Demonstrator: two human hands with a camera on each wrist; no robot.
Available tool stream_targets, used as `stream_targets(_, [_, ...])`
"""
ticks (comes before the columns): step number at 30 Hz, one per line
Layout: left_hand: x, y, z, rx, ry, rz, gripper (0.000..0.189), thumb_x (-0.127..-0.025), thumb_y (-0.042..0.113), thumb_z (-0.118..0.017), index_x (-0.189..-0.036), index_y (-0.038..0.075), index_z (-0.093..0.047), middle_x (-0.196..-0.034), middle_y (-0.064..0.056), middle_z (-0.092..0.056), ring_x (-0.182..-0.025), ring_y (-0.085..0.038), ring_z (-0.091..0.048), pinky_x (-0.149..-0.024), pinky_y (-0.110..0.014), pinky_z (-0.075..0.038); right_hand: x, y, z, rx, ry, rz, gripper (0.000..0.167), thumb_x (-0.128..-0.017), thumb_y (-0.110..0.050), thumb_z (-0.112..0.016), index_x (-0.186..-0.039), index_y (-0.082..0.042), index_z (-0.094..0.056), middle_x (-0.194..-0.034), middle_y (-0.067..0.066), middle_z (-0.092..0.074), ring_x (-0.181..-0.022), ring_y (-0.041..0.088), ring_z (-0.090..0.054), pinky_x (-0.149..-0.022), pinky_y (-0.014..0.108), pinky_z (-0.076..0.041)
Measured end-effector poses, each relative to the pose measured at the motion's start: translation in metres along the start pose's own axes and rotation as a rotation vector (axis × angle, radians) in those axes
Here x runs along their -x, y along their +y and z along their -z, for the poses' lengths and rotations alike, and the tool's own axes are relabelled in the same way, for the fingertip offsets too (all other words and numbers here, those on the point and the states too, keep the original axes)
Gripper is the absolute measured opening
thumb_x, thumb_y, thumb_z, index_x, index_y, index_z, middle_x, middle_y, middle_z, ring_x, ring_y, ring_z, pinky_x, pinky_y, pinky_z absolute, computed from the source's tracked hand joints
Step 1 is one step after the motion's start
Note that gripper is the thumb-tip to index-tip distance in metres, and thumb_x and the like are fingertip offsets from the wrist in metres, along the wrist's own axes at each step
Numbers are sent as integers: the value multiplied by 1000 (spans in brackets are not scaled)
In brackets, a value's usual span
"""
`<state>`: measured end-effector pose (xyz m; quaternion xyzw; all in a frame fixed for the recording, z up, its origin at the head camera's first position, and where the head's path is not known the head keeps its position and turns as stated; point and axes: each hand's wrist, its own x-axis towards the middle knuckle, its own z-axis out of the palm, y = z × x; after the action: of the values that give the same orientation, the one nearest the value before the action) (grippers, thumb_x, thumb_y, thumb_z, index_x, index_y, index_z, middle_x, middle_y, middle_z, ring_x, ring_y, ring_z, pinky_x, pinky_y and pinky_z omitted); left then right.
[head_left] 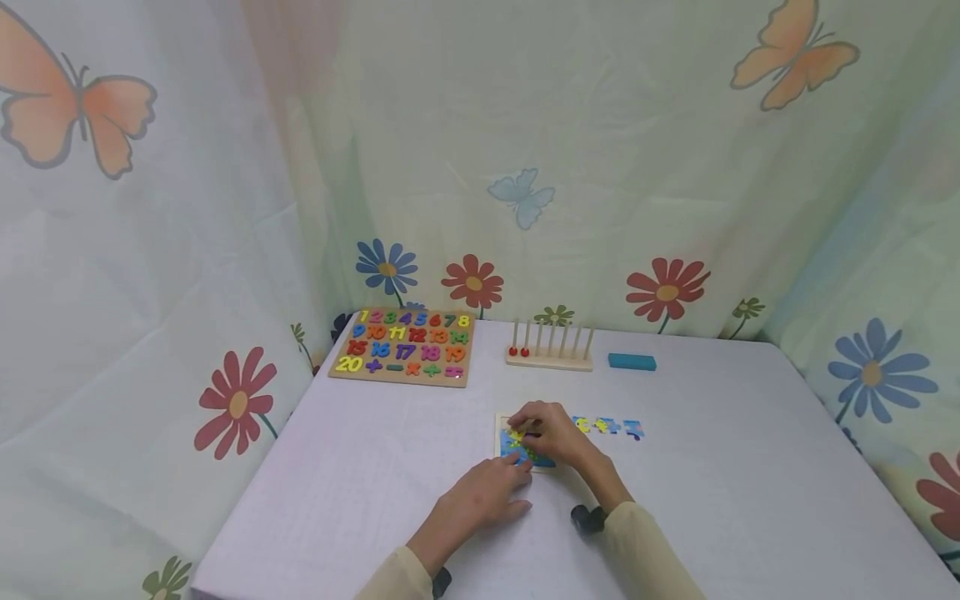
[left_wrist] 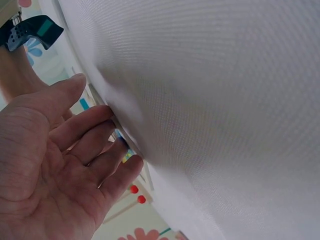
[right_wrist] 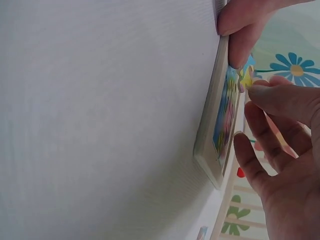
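Jigsaw tray: the shallow wooden tray [right_wrist: 212,107] lies flat on the white-covered table [head_left: 337,500], under and between both hands.
Done: blue, yellow and green picture pieces [head_left: 507,452] cover at least the near part of the tray; the fingers hide much of the rest, so I cannot tell how many are in.
In hand: one yellow-and-blue jigsaw piece [right_wrist: 246,77] stands tilted over the tray, apparently not yet seated.
Left to do: a short row of loose pieces [head_left: 633,428] lies just right of the tray, so the puzzle looks partly finished.
Right hand [head_left: 553,433]: thumb and forefinger pinch that piece, the other fingers loosely bent.
Left hand [head_left: 486,493]: loosely spread, gripping nothing, fingertips resting on the tray's near left side.
Writing: the number board [head_left: 400,377] shows coloured numerals 1 to 20, then arithmetic signs, plus and minus among them.
Brands: none readable; the teal block [head_left: 632,362] and peg stand [head_left: 551,362] show no legible lettering.
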<state>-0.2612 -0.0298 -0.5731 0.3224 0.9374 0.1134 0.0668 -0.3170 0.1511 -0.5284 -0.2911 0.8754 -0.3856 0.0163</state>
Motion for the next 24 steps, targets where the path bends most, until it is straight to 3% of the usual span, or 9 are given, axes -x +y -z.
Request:
stream_targets(3, [1, 0, 1, 15, 0, -6, 38, -103, 40, -74, -135, 22, -76, -157, 6, -61, -153, -16, -48, -119, -39, -50, 1, -1, 1, 5, 13, 7, 31, -89, 17, -70, -112, 0, -80, -110, 9, -80, -107, 31, -74, -95, 50, -64])
stream_targets(5, [4, 4, 9, 20, -2, -7, 38, -102, 40, -75, -135, 21, -76, -156, 5, -61, -152, -17, -49, -118, -39, -50, 1, -1, 1, 8, 19, 5, 31, -89, 17, -67, -111, -1, -80, -109, 8, -80, -107, 30, -75, -95, 50, -64])
stream_targets(9, [19, 22, 38, 32, -26, 27, 38, -101, 38, -77, -135, 20, -77, -155, 6, -62, -151, -16, -50, -119, -36, -49, 1, -2, 1, 9, 12, 3, 32, -90, 18, -65, -110, -2, -81, -108, 7, -80, -105, 29, -75, -93, 48, -65])
stream_targets(10, [17, 20, 34, 25, -16, 22, 38, -101, 38, -78, -134, 20, -77, -155, 6, -62, -150, -16, -51, -118, -36, -50, 1, -2, 1, 10, 10, 1, 32, -90, 18, -65, -110, -2, -81, -108, 7, -80, -104, 28, -75, -93, 47, -65])
stream_targets(12, [20, 25, 42, 22, -23, 35, 37, -100, 36, -78, -133, 19, -77, -154, 5, -63, -150, -16, -51, -118, -34, -49, 0, -2, 0, 14, 10, -4, 32, -90, 18, -66, -110, -3, -81, -108, 6, -80, -102, 26, -75, -92, 46, -65])
stream_targets(16, [13, 14, 25, 13, -1, 11, 37, -101, 37, -77, -134, 21, -77, -154, 6, -63, -150, -16, -52, -116, -36, -52, 0, -2, -1, 20, 7, -14, 33, -89, 18, -68, -111, -3, -81, -108, 6, -80, -98, 22, -74, -89, 41, -65])
stream_targets(17, [15, 16, 27, 5, -8, 14, 36, -102, 36, -76, -134, 21, -77, -154, 6, -63, -149, -16, -53, -116, -36, -52, 1, -2, -1, 18, 6, -15, 32, -89, 18, -69, -111, -2, -80, -108, 6, -80, -97, 22, -74, -87, 39, -65])
stream_targets(20, [6, 5, 10, 3, 4, 5, 36, -102, 38, -76, -135, 23, -76, -154, 6, -63, -149, -16, -53, -115, -39, -53, 1, -1, -2, 6, 2, -12, 31, -90, 18, -71, -112, -1, -80, -109, 8, -80, -96, 22, -74, -86, 35, -65])
stream_targets(24, [5, 5, 9, 21, -9, 20, 41, -101, 44, -75, -137, 24, -75, -157, 7, -60, -152, -15, -49, -118, -39, -50, 2, 1, -2, -9, 3, -1, 30, -89, 19, -75, -113, 1, -79, -110, 11, -79, -96, 25, -76, -89, 37, -66])
